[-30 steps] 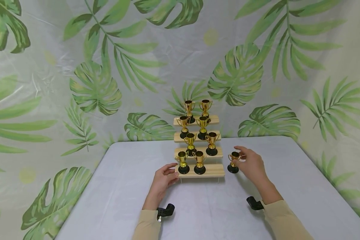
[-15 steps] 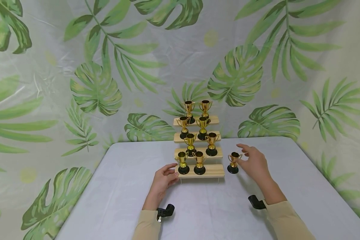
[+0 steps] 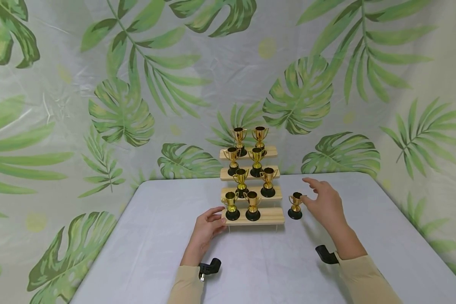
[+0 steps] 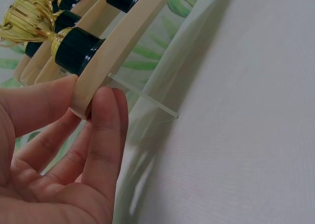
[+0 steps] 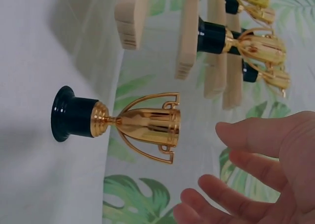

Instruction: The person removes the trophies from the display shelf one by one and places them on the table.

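A four-step wooden display stand (image 3: 271, 216) bears small gold trophy cups with black bases, two to each step. My left hand (image 3: 206, 230) pinches the left end of its lowest step; in the left wrist view the thumb lies on top and the fingers (image 4: 105, 130) underneath. One more trophy (image 3: 295, 206) stands upright on the table, just right of the stand. My right hand (image 3: 326, 206) is beside that trophy with fingers spread. The right wrist view shows a gap between the trophy cup (image 5: 150, 127) and the fingers (image 5: 248, 136).
A white cloth covers the table (image 3: 156, 245). Behind it hangs a leaf-patterned curtain (image 3: 197, 84). A clear leg (image 4: 142, 96) supports the lowest step. The right part of that step carries no trophy. Each wrist wears a small black camera (image 3: 210, 267).
My right hand has let go of the trophy and drawn back slightly to the right, its fingers spreading. The trophy stays standing in place. My left hand has not moved.
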`<control>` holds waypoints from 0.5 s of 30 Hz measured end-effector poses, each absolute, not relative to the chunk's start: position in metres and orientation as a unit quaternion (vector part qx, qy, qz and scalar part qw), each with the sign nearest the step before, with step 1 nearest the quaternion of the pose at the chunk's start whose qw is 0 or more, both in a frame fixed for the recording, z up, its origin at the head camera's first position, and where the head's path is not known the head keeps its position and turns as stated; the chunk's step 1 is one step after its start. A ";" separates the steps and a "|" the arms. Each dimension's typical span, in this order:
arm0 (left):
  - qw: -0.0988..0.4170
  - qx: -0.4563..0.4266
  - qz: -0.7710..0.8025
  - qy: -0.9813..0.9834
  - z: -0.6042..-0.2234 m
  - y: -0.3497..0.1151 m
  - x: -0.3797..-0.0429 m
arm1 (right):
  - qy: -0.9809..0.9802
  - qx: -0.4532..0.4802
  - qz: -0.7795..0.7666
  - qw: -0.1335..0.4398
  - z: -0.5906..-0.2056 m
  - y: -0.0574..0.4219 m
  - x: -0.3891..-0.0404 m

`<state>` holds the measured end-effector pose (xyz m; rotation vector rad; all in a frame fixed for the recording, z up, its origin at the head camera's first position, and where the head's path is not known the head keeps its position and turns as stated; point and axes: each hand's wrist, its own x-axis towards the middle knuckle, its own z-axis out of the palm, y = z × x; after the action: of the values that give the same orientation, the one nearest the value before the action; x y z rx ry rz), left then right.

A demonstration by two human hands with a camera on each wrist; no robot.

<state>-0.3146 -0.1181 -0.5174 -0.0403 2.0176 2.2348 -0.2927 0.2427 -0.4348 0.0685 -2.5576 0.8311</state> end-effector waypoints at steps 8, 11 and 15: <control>0.066 -0.012 0.742 0.667 -0.517 -0.118 -0.314 | -0.926 0.026 0.286 0.244 -0.426 0.239 -0.287; 0.065 -0.011 0.742 0.667 -0.517 -0.118 -0.314 | -0.924 0.026 0.285 0.253 -0.423 0.238 -0.284; 0.065 -0.012 0.742 0.667 -0.518 -0.118 -0.315 | -0.919 0.033 0.287 0.266 -0.418 0.236 -0.281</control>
<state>-0.3146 -0.1179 -0.5176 -0.0367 2.0112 2.2398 -0.2807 0.2363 -0.4184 0.0900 -2.4821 0.7762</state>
